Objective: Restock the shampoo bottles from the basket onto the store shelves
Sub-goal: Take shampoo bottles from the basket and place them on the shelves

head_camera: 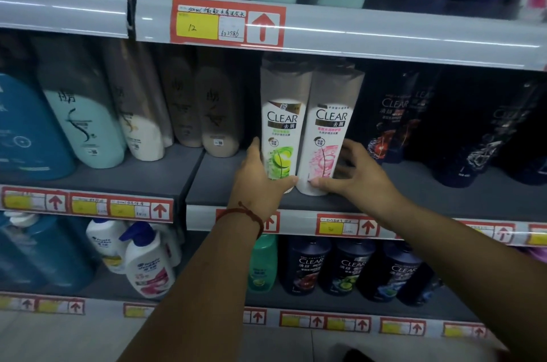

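A green-labelled CLEAR shampoo bottle and a pink-labelled CLEAR shampoo bottle, both white with taupe tops, are standing upright and touching near the front of the grey middle shelf, green one on the left.

You are facing a run of grey store shelving, two bays meeting at a seam, with three decks in view. Each deck is fronted by a pale glossy price rail that catches streaks of light, while the recesses behind sit in dim shadow. Red-bordered tags with yellow panels and red up-arrows line every rail, the largest price tag on the top rail bearing a handwritten 12, and below the lowest rail you have a strip of pale floor.
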Available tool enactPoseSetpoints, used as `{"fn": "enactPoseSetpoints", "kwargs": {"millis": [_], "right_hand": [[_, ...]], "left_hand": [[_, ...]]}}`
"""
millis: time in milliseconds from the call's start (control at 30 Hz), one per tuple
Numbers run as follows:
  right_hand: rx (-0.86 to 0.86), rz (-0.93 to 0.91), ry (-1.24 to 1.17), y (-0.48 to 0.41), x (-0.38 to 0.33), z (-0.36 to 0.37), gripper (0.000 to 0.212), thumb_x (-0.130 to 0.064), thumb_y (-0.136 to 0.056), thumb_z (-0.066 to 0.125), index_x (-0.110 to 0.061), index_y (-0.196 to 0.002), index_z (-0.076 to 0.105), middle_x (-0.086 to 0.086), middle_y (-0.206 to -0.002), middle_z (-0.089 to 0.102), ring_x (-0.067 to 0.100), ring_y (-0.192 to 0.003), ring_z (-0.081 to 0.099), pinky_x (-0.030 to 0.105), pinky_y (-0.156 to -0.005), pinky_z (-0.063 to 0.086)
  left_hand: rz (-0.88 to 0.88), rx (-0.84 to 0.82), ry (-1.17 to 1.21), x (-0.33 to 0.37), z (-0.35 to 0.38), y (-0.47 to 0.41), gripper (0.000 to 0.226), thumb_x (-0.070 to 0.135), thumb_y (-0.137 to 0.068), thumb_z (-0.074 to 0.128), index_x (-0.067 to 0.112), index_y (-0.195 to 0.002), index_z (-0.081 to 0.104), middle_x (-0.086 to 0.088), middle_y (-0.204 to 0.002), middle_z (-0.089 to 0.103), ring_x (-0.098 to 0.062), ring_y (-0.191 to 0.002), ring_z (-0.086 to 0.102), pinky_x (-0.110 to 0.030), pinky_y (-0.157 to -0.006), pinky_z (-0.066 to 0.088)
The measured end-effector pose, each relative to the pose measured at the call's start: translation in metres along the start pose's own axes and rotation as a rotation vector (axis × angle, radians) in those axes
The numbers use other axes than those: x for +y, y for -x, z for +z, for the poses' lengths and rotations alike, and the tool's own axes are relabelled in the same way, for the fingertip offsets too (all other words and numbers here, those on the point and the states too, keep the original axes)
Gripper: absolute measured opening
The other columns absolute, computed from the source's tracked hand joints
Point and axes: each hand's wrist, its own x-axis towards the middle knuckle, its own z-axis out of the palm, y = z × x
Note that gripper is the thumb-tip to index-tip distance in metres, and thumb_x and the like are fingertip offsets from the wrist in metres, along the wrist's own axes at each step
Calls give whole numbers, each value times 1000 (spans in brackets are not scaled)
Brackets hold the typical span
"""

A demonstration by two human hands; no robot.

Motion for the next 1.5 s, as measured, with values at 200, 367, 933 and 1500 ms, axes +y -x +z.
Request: {"fn": "enactPoseSetpoints", "kwargs": {"millis": [200,367,933,1500], "right_hand": [[-108,-36,29,-4,1,9,81,-11,-81,82,-25,-147,37,-16,-132,61,5,-122,59,35,-109,47],[-124,-52,98,-3,-2,12,76,-14,-88,75,-24,-149,31,-19,-129,53,-1,-117,52,0,-83,39],[-104,-81,151,-5,-2,7,71,-20,-82,82,-22,-141,42,-11,-132,62,4,-115,59,13,-91,46],[28,-29,51,-7,8,7,54,-18,-66,92,-13,-109,60,-3,-105,72,11,-95,70,29,-84,60]], "left_hand": [[55,-85,-8,1,-3,0,77,13,-80,79,25,-145,38,13,-119,64,-1,-100,62,-27,-92,51],[71,-76,-2,2,-5,1,65,15,-80,80,26,-136,49,18,-110,65,10,-92,59,-10,-76,46],[65,-37,-54,5,-2,3,61,14,-79,80,24,-131,49,15,-110,64,7,-88,60,-2,-63,47],[19,4,-138,3,3,4,48,19,-79,82,16,-120,57,5,-111,69,-5,-86,61,-14,-72,45]]}}
